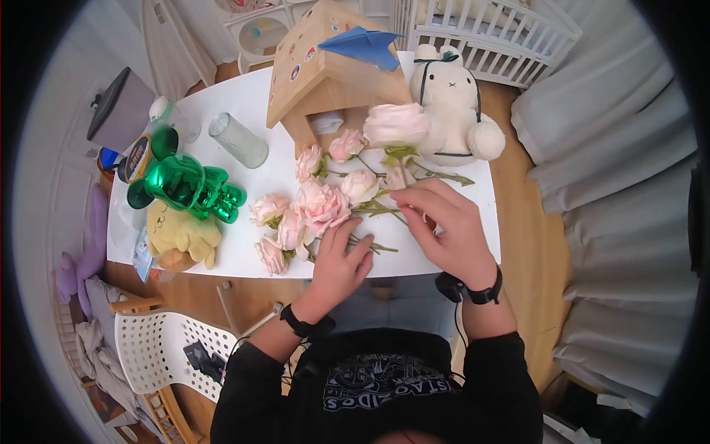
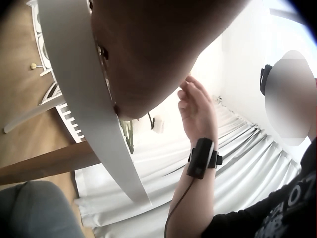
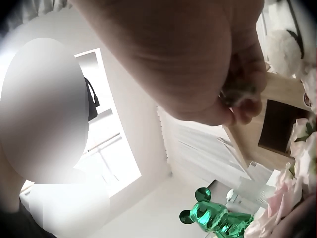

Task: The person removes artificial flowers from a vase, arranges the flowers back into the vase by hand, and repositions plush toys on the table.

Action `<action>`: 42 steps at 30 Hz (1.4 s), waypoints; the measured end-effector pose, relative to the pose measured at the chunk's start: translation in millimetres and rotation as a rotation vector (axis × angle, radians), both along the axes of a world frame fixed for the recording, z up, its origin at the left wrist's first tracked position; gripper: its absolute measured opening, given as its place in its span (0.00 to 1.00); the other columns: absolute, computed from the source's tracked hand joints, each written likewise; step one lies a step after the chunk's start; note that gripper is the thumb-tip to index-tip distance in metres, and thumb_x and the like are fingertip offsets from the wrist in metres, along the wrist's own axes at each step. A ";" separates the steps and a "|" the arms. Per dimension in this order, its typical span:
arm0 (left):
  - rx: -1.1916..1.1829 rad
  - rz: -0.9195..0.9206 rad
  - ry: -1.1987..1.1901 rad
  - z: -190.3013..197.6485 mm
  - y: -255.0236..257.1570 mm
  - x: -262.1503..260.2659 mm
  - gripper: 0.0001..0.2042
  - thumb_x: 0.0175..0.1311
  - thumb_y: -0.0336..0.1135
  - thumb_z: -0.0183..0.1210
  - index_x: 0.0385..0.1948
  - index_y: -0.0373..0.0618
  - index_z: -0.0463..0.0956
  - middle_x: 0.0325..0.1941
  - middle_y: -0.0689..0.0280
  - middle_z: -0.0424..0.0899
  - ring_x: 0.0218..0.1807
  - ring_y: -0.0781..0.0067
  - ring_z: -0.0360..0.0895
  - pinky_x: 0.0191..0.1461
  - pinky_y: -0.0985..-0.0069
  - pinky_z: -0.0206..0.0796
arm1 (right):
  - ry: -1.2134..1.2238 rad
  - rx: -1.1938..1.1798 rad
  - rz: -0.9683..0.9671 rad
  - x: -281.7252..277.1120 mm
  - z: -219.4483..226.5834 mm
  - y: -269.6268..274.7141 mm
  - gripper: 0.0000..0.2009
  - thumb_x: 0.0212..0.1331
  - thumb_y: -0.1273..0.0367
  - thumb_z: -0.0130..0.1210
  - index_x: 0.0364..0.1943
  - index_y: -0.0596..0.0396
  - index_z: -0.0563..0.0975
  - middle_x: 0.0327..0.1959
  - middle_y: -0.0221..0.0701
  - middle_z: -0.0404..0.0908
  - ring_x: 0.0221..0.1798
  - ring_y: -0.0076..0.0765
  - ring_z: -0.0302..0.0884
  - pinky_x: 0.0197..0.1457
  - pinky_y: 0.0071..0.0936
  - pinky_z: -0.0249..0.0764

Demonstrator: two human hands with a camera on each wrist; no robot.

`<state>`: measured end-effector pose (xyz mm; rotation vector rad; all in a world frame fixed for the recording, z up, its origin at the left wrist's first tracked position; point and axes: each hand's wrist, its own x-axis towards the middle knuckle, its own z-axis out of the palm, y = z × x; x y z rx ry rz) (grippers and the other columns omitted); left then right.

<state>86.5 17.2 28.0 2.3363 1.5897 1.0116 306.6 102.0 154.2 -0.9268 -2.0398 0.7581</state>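
In the head view, several pink artificial roses with green stems lie across the white table [image 1: 244, 185]. My left hand [image 1: 342, 263] rests on the stems at the front, its fingertips just under a large full rose [image 1: 322, 206]. Over the stems to the right, my right hand [image 1: 447, 226] pinches a small pale rose [image 1: 399, 176] just below its bloom. Something greenish shows between the curled fingers of the right hand [image 3: 242, 74] in the right wrist view. Another big rose [image 1: 397, 124] lies farther back. The left wrist view hides the left fingertips behind the palm.
A wooden house [image 1: 325, 74] with a blue paper plane [image 1: 362, 46] on its roof stands at the back, beside a white plush rabbit [image 1: 449, 103]. Leftward are a glass vase [image 1: 240, 140], a shiny green bear figure [image 1: 181, 181] and a yellow plush toy [image 1: 181, 233].
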 end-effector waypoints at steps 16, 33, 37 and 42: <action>0.076 -0.072 0.026 -2.3 11.5 -4.5 0.16 0.53 0.25 0.71 0.45 0.43 0.82 0.68 0.50 0.78 0.58 0.43 0.77 0.60 0.53 0.72 | -0.254 0.150 -0.338 60.4 -93.6 22.1 0.14 0.61 0.77 0.66 0.51 0.57 0.83 0.64 0.41 0.80 0.68 0.57 0.73 0.70 0.47 0.73; 0.053 -0.091 0.047 -4.9 9.8 -2.6 0.15 0.55 0.26 0.71 0.45 0.43 0.83 0.65 0.52 0.78 0.63 0.44 0.77 0.64 0.52 0.71 | -0.065 0.109 -0.317 60.0 -98.9 -6.4 0.17 0.58 0.86 0.60 0.48 0.57 0.87 0.52 0.35 0.81 0.56 0.47 0.80 0.59 0.41 0.78; 0.063 -0.105 0.030 -2.9 10.7 1.3 0.14 0.54 0.23 0.71 0.44 0.42 0.84 0.59 0.53 0.78 0.63 0.43 0.77 0.64 0.52 0.73 | -0.061 0.043 -0.173 64.4 -92.8 -10.7 0.18 0.58 0.86 0.60 0.52 0.58 0.86 0.56 0.36 0.82 0.59 0.49 0.80 0.63 0.41 0.78; 0.043 -0.162 0.022 -6.2 11.4 9.8 0.14 0.54 0.22 0.71 0.43 0.41 0.84 0.57 0.53 0.77 0.62 0.42 0.77 0.64 0.52 0.74 | -0.127 0.058 -0.016 62.2 -94.7 -11.6 0.19 0.59 0.82 0.62 0.56 0.59 0.85 0.62 0.37 0.82 0.63 0.53 0.78 0.68 0.43 0.76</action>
